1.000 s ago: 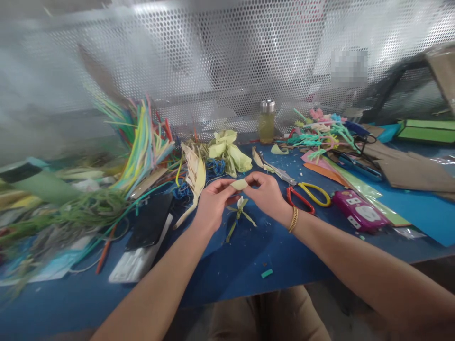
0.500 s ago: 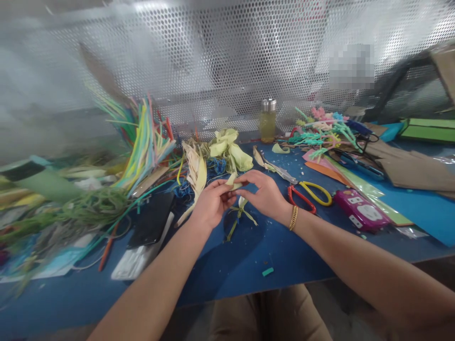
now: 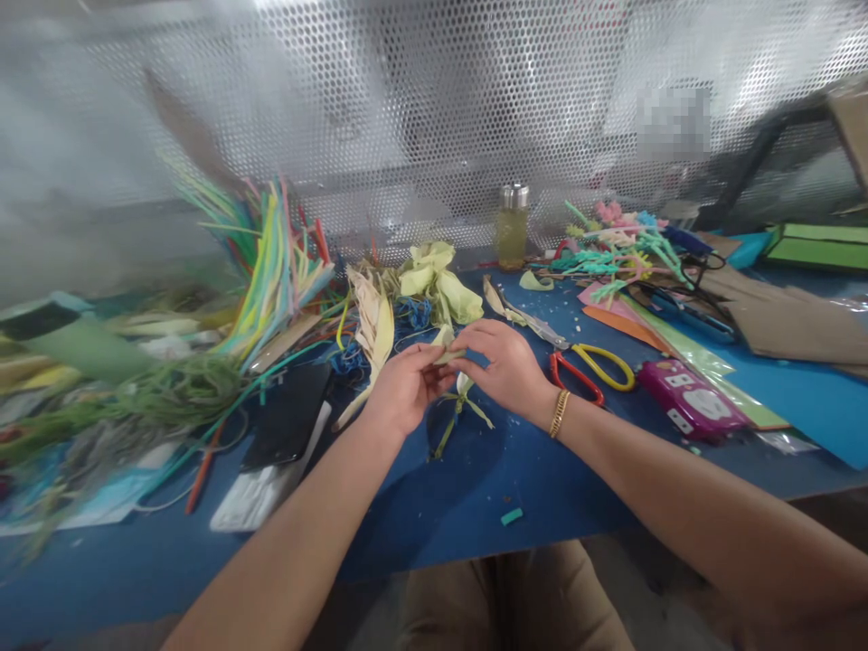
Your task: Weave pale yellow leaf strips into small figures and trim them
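My left hand point(image 3: 405, 384) and my right hand point(image 3: 500, 362) meet above the middle of the blue table. Both pinch a small pale green strip of what looks like corn husk point(image 3: 444, 342), mostly covered by the fingers. Just below them on the table lies a thin green stem with knotted husk ends point(image 3: 456, 418). Past my left hand are dried corn husk leaves point(image 3: 374, 321), and behind both hands sits a bunch of pale yellow-green husk point(image 3: 440, 280). Scissors point(image 3: 597, 366) with one red and one yellow handle rest to the right of my right hand.
On the left are a black phone point(image 3: 288, 416), green cord point(image 3: 183, 389) and a bundle of colourful strips point(image 3: 275, 262). A glass bottle point(image 3: 513, 231) stands at the back. Rightward lie a magenta box-like object point(image 3: 690, 398), coloured sheets and cardboard point(image 3: 800, 312). A perforated metal panel point(image 3: 440, 117) rises behind.
Hands and strip stay in almost the same spot. The fingers have shifted slightly, and the strip shows a little less between them. Nothing on the table has visibly moved.
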Demonstrator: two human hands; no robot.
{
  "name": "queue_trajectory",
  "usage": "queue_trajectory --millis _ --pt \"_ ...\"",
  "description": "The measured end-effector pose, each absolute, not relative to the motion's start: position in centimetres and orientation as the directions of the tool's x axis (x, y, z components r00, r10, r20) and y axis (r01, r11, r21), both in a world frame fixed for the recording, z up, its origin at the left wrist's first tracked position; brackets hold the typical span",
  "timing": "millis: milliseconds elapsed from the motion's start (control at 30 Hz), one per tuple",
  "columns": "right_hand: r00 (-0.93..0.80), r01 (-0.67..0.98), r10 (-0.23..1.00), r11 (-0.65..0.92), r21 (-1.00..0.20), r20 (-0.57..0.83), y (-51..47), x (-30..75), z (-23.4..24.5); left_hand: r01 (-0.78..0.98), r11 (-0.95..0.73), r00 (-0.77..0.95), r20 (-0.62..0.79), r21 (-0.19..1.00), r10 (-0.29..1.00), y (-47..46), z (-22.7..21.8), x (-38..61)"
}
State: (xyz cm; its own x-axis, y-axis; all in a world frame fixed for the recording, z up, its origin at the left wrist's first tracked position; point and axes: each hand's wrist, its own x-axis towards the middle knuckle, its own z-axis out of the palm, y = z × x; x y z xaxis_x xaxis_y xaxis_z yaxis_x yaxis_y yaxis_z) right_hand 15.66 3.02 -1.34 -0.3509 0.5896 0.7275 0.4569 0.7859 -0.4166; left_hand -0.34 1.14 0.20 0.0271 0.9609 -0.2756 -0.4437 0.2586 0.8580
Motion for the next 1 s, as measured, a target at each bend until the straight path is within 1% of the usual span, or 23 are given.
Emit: queue_trajectory --millis 167,567,700,1000 --pt "-0.381 0.449 0.564 0.806 -0.387 0.733 3.06 15.63 -1.23 -0.400 0.226 0.001 -0.246 0.888 0.969 1.05 0.34 -0.44" --pt "-0.400 0.425 0.623 0.776 -0.467 0.672 2.90 15.61 -0.77 -0.336 0.126 -0.086 -0.164 0.933 0.983 0.74 0.23 -0.46" --pt "-0.403 0.451 0.641 0.760 -0.467 0.654 3.02 15.74 -0.71 -0.324 0.112 -0.082 -0.146 0.939 0.986 0.71 0.19 -0.28" --pt "-0.315 0.500 0.708 0.690 -0.523 0.632 2.72 15.68 -0.67 -0.312 0.053 -0.050 -0.072 0.949 0.996 0.72 -0.29 0.36"
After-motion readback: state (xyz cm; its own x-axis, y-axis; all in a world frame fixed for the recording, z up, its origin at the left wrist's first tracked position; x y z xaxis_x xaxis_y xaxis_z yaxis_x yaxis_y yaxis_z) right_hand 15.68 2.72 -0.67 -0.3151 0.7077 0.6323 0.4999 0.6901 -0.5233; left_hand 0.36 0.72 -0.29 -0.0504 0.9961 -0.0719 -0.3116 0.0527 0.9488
